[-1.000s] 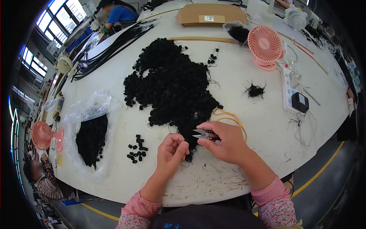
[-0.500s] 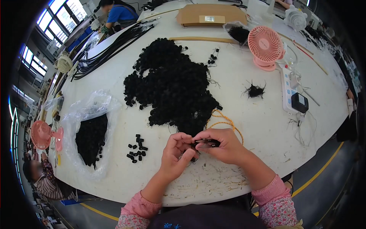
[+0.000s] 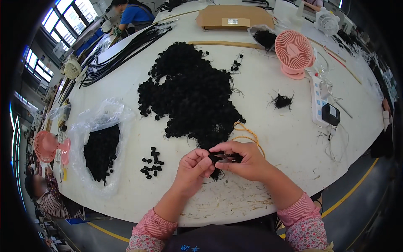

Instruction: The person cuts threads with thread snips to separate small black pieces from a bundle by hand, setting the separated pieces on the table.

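Observation:
Near the front of the white table, my right hand (image 3: 243,160) is closed around small dark thread snips (image 3: 228,158), whose blades point left. My left hand (image 3: 194,168) meets it there, thumb and fingers pinched on a small black piece (image 3: 215,158) at the snips' tips. Black threads (image 3: 215,174) hang beneath the fingertips. Just beyond both hands rises a large heap of small black pieces (image 3: 197,94) with loose threads. A yellow cord (image 3: 252,134) loops beside my right hand. Several small black tubular pieces (image 3: 152,164) lie to the left of my left hand.
A clear plastic bag (image 3: 103,113) of black pieces lies at left. Toward the right are a thread clump (image 3: 282,101), a pink fan (image 3: 294,52) and a power strip (image 3: 317,101). A cardboard box (image 3: 235,17) stands at the back. Other people sit around the table.
My left fingers have closed into a pinch on the black piece at the snips' tips. Threads hang lower beneath them. The heap and loose pieces look unchanged.

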Available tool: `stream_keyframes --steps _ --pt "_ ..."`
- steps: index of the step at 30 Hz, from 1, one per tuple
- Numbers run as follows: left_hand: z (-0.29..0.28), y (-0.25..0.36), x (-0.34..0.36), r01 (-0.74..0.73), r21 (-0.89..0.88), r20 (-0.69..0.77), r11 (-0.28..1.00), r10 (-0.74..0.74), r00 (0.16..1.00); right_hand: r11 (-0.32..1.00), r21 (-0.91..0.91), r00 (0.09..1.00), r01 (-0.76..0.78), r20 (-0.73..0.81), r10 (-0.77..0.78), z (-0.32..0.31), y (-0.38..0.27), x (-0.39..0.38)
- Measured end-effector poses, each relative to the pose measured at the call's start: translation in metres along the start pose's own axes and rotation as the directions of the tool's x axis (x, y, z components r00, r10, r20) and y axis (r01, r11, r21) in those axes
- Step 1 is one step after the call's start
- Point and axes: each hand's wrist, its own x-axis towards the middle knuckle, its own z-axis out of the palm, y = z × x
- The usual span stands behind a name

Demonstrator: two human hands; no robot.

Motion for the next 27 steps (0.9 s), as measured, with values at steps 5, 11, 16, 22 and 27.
stream_keyframes --steps 5,11,16,22,27 --pt "0.001 0.009 0.000 -0.062 0.063 -0.113 0.996 0.069 0.991 0.820 -0.552 0.961 0.152 -0.111 -0.253 -0.008 -0.002 0.004" --pt "0.004 0.009 0.000 -0.082 0.093 -0.130 0.992 0.094 0.987 0.458 -0.826 0.847 0.329 0.044 -0.529 -0.009 0.003 0.003" --pt "0.004 0.007 0.000 -0.073 0.153 -0.147 0.985 0.096 0.984 0.337 -0.885 0.821 0.322 0.084 -0.564 -0.007 0.006 0.001" --pt "0.007 0.007 0.000 -0.066 0.201 -0.158 0.977 0.099 0.983 0.240 -0.920 0.808 0.311 0.122 -0.577 -0.006 0.008 0.001" --pt "0.006 0.008 0.000 -0.047 0.220 -0.163 0.974 0.084 0.983 0.229 -0.922 0.808 0.313 0.132 -0.574 -0.005 0.008 0.001"
